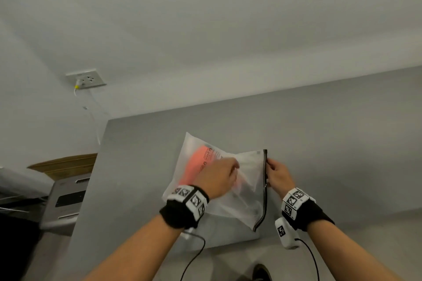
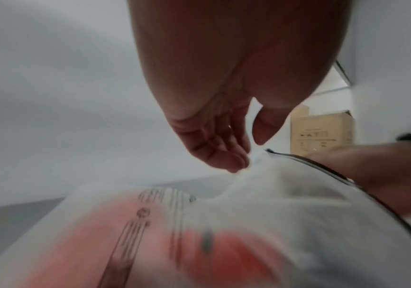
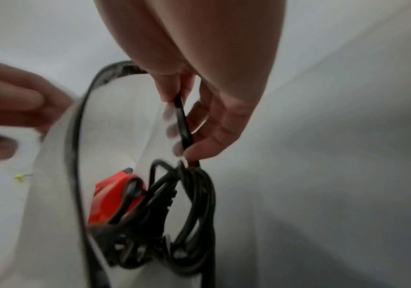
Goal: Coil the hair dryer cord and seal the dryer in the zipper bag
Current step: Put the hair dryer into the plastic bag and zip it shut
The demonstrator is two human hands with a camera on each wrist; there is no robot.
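Observation:
A frosted zipper bag (image 1: 239,191) lies on the grey table (image 1: 331,143), its black zipper edge (image 1: 265,180) facing right. The red hair dryer (image 1: 194,166) shows through the plastic. In the right wrist view the bag's mouth gapes, and the dryer (image 3: 110,198) and its coiled black cord (image 3: 174,214) sit inside. My right hand (image 1: 277,174) pinches one side of the zipper edge (image 3: 183,124), fingers inside the bag. My left hand (image 1: 219,175) is over the bag; its fingertips (image 2: 236,163) and thumb hold the upper layer by the zipper's far end (image 2: 270,151).
A wall socket (image 1: 85,78) with a white cable and yellow plug is at the left, beyond the table. A cardboard box (image 1: 66,164) and a grey appliance (image 1: 68,198) stand beside the table's left edge. The table's front edge runs just under my wrists.

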